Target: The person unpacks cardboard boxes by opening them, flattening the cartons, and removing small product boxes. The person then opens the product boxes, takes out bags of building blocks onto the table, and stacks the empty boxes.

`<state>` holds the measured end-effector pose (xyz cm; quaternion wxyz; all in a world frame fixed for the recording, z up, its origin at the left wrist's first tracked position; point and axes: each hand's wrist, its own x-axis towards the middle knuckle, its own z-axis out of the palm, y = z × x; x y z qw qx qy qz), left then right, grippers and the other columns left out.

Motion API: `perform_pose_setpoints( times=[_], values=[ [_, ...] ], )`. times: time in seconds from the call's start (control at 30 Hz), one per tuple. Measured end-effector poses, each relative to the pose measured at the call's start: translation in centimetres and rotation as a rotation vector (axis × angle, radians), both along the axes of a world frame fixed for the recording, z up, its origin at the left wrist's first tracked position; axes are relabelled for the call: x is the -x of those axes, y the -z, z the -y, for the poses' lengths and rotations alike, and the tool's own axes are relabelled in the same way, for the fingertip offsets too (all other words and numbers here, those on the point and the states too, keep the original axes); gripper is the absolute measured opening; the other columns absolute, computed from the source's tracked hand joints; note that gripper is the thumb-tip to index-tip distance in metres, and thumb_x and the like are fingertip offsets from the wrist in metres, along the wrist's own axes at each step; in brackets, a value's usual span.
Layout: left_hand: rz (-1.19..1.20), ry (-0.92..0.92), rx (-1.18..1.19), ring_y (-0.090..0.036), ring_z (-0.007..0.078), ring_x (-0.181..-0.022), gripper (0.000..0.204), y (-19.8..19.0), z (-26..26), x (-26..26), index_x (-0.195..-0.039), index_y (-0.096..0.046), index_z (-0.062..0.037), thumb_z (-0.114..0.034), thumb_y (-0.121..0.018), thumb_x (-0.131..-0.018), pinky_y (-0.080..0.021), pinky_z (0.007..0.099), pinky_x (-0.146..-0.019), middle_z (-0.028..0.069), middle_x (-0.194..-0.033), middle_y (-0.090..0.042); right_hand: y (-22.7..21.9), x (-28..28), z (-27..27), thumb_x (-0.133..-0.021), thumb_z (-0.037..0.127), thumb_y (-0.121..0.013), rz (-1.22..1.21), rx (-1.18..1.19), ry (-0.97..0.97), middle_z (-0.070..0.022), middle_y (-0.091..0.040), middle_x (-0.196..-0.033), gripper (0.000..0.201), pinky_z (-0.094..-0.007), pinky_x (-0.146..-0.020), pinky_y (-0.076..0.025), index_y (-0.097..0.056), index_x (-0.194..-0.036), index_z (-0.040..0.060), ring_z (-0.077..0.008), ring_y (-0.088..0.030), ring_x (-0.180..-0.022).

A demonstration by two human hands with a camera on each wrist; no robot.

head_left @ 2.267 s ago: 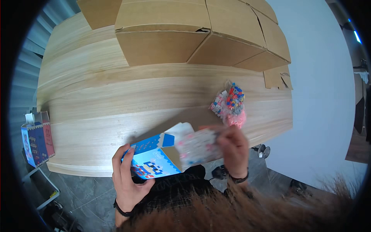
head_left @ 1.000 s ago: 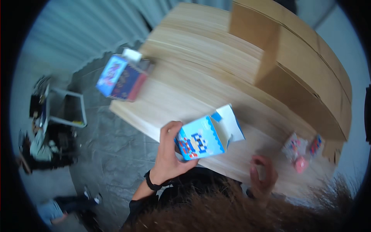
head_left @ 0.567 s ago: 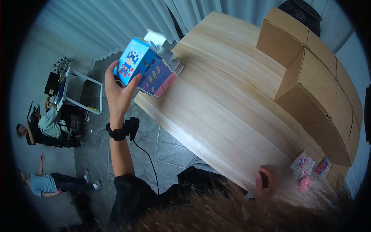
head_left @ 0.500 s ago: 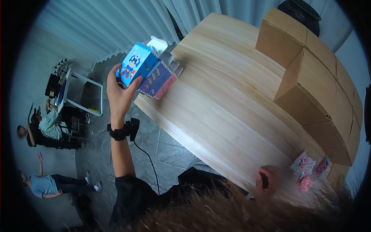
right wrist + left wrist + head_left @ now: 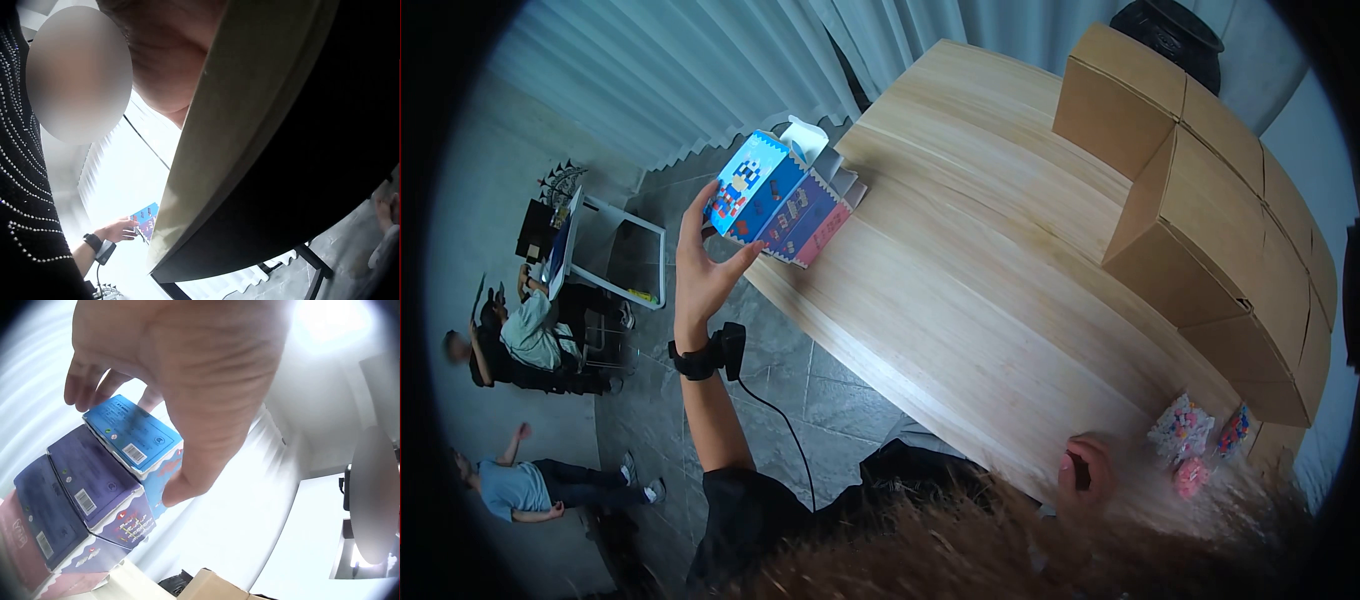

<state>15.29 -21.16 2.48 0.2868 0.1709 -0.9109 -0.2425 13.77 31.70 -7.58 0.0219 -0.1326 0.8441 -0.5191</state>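
Observation:
The blue toy box [image 5: 748,190], with a pixel figure on its front and its end flap up, stands against purple and pink boxes [image 5: 810,220] at the table's left corner. My left hand [image 5: 703,265] is at its near end, thumb and fingers spread at the edges. In the left wrist view, the spread fingers stand beside the blue box [image 5: 134,434], the thumb overlaps its side, and a gap shows under the palm. My right hand [image 5: 1088,470] rests at the table's near edge, loosely curled and holding nothing.
Bags of colourful beads [image 5: 1183,428] and a pink bag [image 5: 1190,478] lie at the table's right. Large cardboard boxes [image 5: 1200,230] line its far side. People [image 5: 530,480] and a white-framed table [image 5: 625,240] are off to the left.
The right hand let go of the bead bag. The left hand carried the blue box to the purple and pink ones, lowered it beside them, and its fingers have drawn back to the edge.

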Motion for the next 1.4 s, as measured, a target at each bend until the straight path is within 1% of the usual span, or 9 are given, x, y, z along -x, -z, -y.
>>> perform_pose_setpoints(
  times=[0.13,0.2,0.73,0.9,0.97,1.07,1.2,1.27,1.4],
  values=[
    [-0.004,-0.005,-0.024,-0.064,0.0249,-0.121,0.088,0.2,0.2,-0.1,-0.151,-0.05,-0.0043,-0.025,-0.091,-0.076,-0.05,0.0409,-0.105,0.0163,-0.141,-0.061,0.2,-0.1,0.0,-0.087,-0.003,-0.066,0.002,-0.004,0.01,-0.0161,-0.07,-0.108,0.016,-0.0356,-0.084,-0.055,-0.07,-0.103,-0.0012,-0.0289,-0.068,-0.097],
    [0.032,-0.004,-0.049,-0.06,0.0267,-0.13,0.089,0.0,0.1,-0.3,-0.154,-0.045,-0.0056,-0.016,-0.09,-0.078,-0.046,0.0441,-0.114,0.0167,-0.143,-0.059,0.3,-0.1,0.0,-0.088,-0.003,-0.067,-0.006,-0.002,0.011,-0.016,-0.07,-0.108,0.016,-0.0358,-0.084,-0.055,-0.07,-0.103,-0.0013,-0.0291,-0.068,-0.097],
    [0.036,0.062,-0.072,-0.053,0.0273,-0.139,0.091,-0.1,0.1,-0.3,-0.156,-0.043,-0.003,-0.014,-0.09,-0.078,-0.04,0.0448,-0.119,0.0166,-0.148,-0.055,0.5,-0.3,0.5,-0.087,-0.002,-0.067,0.013,0.013,0.035,-0.0155,-0.069,-0.106,0.014,-0.0352,-0.082,-0.054,-0.07,-0.102,-0.0012,-0.0286,-0.068,-0.093],
    [-0.277,-0.164,0.319,-0.052,0.0279,-0.137,0.09,-0.8,-2.4,-2.6,-0.151,-0.048,-0.0025,-0.021,-0.093,-0.076,-0.038,0.0457,-0.119,0.0154,-0.147,-0.054,0.2,-0.2,1.0,-0.088,-0.001,-0.069,0.007,0.017,0.045,-0.0154,-0.07,-0.105,0.013,-0.0354,-0.081,-0.056,-0.071,-0.101,-0.001,-0.0286,-0.069,-0.092],
    [-0.425,-0.225,0.26,-0.054,0.0293,-0.133,0.075,0.0,-5.4,-3.2,-0.146,-0.05,0.0019,-0.016,-0.086,-0.082,-0.038,0.0463,-0.117,0.0169,-0.142,-0.056,0.2,-0.4,0.8,-0.088,-0.001,-0.07,-0.023,-0.017,0.106,-0.0152,-0.07,-0.105,0.013,-0.0355,-0.08,-0.056,-0.071,-0.101,-0.0011,-0.0288,-0.07,-0.091],
    [-0.411,0.09,0.023,-0.056,0.0307,-0.126,0.051,1.6,-10.9,-1.9,-0.133,-0.057,0.0068,-0.007,-0.074,-0.086,-0.04,0.0431,-0.112,0.0186,-0.132,-0.06,-0.1,-0.1,0.7,-0.089,0.001,-0.072,0.046,-0.017,0.097,-0.0147,-0.071,-0.105,0.012,-0.036,-0.081,-0.057,-0.071,-0.101,-0.0008,-0.0293,-0.071,-0.092],
    [-0.064,0.523,-0.04,-0.062,0.0352,-0.115,0.042,-0.7,-20.9,4.4,-0.116,-0.067,0.0013,-0.005,-0.081,-0.078,-0.049,0.0434,-0.1,0.0204,-0.121,-0.065,-0.3,0.0,0.7,-0.091,0.004,-0.073,0.024,0.052,0.014,-0.0139,-0.071,-0.105,0.012,-0.0351,-0.083,-0.056,-0.071,-0.102,-0.0008,-0.0288,-0.071,-0.094],
    [-0.066,0.751,0.014,-0.061,0.0399,-0.113,0.04,-1.2,-24.4,7.7,-0.116,-0.067,-0.001,-0.01,-0.083,-0.08,-0.051,0.045,-0.095,0.02,-0.123,-0.063,-0.4,0.2,0.8,-0.091,0.004,-0.073,-0.02,0.066,0.002,-0.0137,-0.071,-0.105,0.012,-0.0347,-0.084,-0.056,-0.071,-0.102,-0.0009,-0.0285,-0.071,-0.094],
    [-0.138,0.863,0.202,-0.056,0.0402,-0.119,0.043,-1.7,-30.1,14.7,-0.123,-0.062,-0.0015,-0.01,-0.078,-0.084,-0.046,0.0478,-0.1,0.0183,-0.127,-0.058,-0.9,0.0,1.0,-0.092,0.004,-0.073,-0.009,0.107,-0.009,-0.0134,-0.07,-0.104,0.013,-0.034,-0.085,-0.055,-0.07,-0.103,-0.0017,-0.0282,-0.07,-0.095]
  ],
)
